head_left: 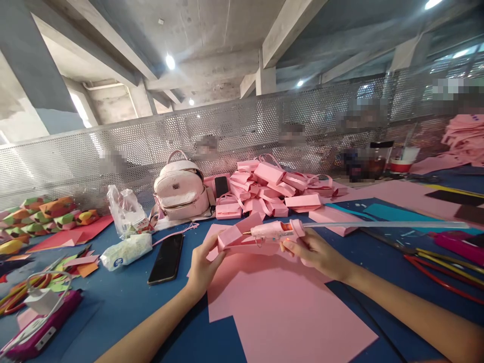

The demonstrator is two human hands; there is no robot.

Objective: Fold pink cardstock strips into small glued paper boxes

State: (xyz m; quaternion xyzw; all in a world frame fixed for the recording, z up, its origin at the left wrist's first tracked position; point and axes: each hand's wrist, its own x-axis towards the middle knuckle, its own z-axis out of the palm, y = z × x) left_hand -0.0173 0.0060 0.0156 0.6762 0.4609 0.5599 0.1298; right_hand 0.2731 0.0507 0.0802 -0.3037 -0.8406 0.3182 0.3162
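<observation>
My left hand (205, 263) grips a folded pink paper box (231, 236) by its near left side, thumb in front. In my right hand (316, 250) is a pink hot glue gun (278, 231), its nozzle pointing left and touching or almost touching the box; I cannot tell which. A long translucent glue stick (381, 225) sticks out of the gun's back end to the right. Beneath both hands lie flat sheets of pink paper (287, 307). Behind them rises a heap of folded pink paper boxes (270, 184), some with paper handles.
A black phone (166, 258), a tissue pack (126, 250) and a plastic bag (126, 209) lie left, before a pale backpack (181, 189). A magenta power strip (45, 327) sits front left. Coloured cables (446, 269) run at right. A perforated metal screen (242, 121) stands behind.
</observation>
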